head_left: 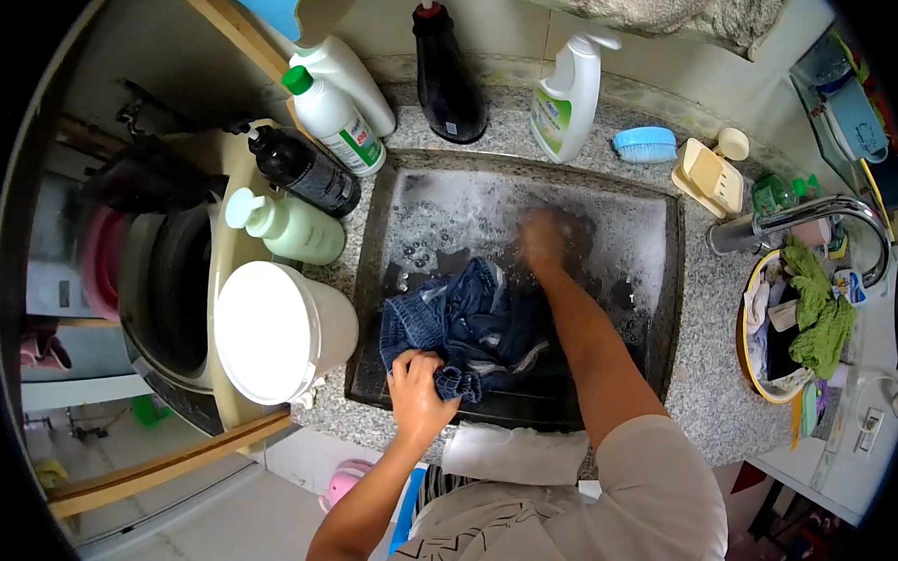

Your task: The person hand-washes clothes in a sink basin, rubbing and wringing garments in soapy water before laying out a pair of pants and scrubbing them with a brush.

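Blue garment (pixel 458 306) lay bunched at about eight o'clock in sink (pixel 675 274), partly above sudsy water (pixel 452 197). Handling it well likely called for firm left hold near rim, soaked cloth worked section by section, wet folds kept off bench (pixel 709 339). Left hand (pixel 420 390), at half past seven, sat back-up, fingers curled over garment's near edge, grasping it; forearm slanted in from seven o'clock. Right hand (pixel 541 241), at one o'clock, dipped blurred among suds, arm stretched across sink; could not tell whether its fingers clenched.
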Motion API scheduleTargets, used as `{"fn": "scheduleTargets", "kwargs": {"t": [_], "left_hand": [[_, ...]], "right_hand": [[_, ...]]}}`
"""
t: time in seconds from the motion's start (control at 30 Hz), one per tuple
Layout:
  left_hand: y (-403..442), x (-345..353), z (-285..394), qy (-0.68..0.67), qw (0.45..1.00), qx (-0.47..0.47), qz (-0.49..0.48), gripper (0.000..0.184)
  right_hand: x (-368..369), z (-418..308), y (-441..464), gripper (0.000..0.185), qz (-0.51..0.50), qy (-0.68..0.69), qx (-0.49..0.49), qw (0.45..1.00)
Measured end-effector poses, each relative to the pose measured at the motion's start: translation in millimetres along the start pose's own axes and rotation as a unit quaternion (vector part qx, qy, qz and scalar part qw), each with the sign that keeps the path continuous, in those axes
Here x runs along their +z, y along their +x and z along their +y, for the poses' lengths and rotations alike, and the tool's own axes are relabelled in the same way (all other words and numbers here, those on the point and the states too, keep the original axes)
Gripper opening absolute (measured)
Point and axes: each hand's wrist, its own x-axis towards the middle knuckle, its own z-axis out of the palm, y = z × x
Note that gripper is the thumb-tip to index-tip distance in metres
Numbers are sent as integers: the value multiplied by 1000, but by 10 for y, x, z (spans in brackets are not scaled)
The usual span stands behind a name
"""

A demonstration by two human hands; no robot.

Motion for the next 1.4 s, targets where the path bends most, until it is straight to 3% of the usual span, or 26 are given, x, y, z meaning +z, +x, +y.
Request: {"fn": "scheduleTargets", "kwargs": {"t": [0.03,0.07,0.13,0.17,0.23,0.27,0.33,0.47,0.53,0.57,0.63,0.67,0.73,0.83,0.97,1.03,1.17,1.33,1.4], "left_hand": [[-3,0,1,-3,1000,-1,-3,50],[-4,-4,-5,-4,1000,-1,-6,50],[-4,-6,-9,-6,1000,-3,-8,50],[-2,-6,-14,-8,1000,-4,-11,51],[4,2,-26,-7,1000,-4,-11,51],[-2,4,-29,-7,1000,-1,-13,51],[-17,4,-36,-8,1000,-5,-14,51],[-5,-4,-26,-22,1000,-3,-15,50],[-10,-8,-21,-24,1000,0,-12,50],[-9,-13,-19,-22,1000,1,-11,50],[-28,-23,-21,-27,999,0,-19,50],[-28,-4,-30,-25,1000,3,-5,50],[-27,0,-34,-26,1000,10,8,48],[-44,-22,-3,-25,1000,4,11,48],[-61,12,-26,-26,999,5,21,48],[-69,22,-39,-24,999,8,21,49],[-70,36,-56,-27,999,3,22,49],[-71,45,-68,-30,999,3,25,49],[-77,55,-79,-25,1000,4,18,50]], "right_hand": [[8,14,56,40,-120,-28,23,992],[-204,-104,55,40,-119,-27,21,992],[-871,-449,17,37,-137,4,112,984],[-796,-421,26,37,-137,5,110,984],[-723,-375,24,28,-114,-73,9,991],[-714,-396,58,28,-116,-73,9,991],[-715,-449,139,31,-169,16,115,979],[-745,-357,-70,32,-58,95,132,985],[-591,-174,-208,31,83,-64,-132,986],[-760,-229,-275,31,85,-68,-133,985],[-1037,-361,-452,29,-76,-30,-61,995],[-1078,-377,-500,29,-73,-34,-61,995],[-1159,-394,-612,34,-212,14,-62,975],[-1122,-371,-849,45,-265,104,6,959],[-1210,-321,-1100,57,-227,159,56,959],[-1313,-273,-1202,62,-276,263,125,916],[-1475,-205,-1397,63,-254,265,100,925],[-1647,-241,-1611,61,-198,256,176,930],[-1702,-234,-1678,60,-193,260,165,932]]}}
